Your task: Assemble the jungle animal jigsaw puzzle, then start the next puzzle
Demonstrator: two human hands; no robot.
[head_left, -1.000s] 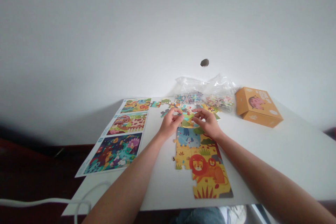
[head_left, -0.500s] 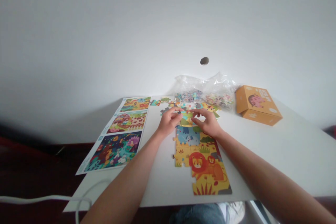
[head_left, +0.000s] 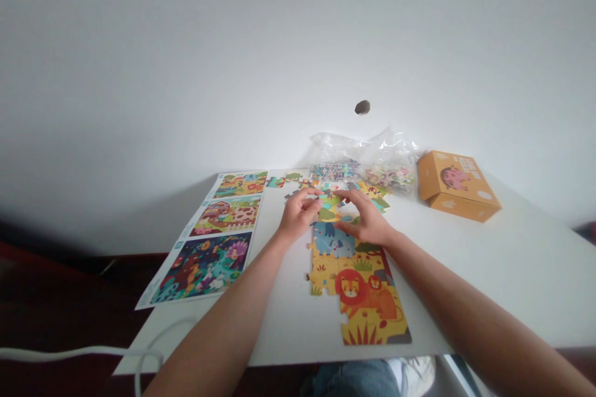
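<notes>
A partly joined jigsaw puzzle (head_left: pixel 361 294) with lions and elephants lies on the table below my hands. At its far end, my left hand (head_left: pixel 298 216) has thumb and index finger closed on the edge of a green puzzle piece (head_left: pixel 329 200). My right hand (head_left: pixel 367 221) is on the other side of that piece, its thumb and index finger spread apart. The right index fingertip is near the piece, while the thumb lies over the elephant part. Loose puzzle pieces (head_left: pixel 275 182) lie beyond my hands, some partly hidden by the fingers.
A sheet of printed pictures (head_left: pixel 198 242) lies on the left of the white table (head_left: pixel 288 335). Clear plastic bags of pieces (head_left: pixel 391 164) rest against the wall. A yellow box (head_left: pixel 459 186) stands at the right. A white cable (head_left: pixel 69 353) hangs at the lower left.
My right thumb has moved down and away from the index finger, so that hand is spread wider. My left hand has barely moved. The joined puzzle stays in place.
</notes>
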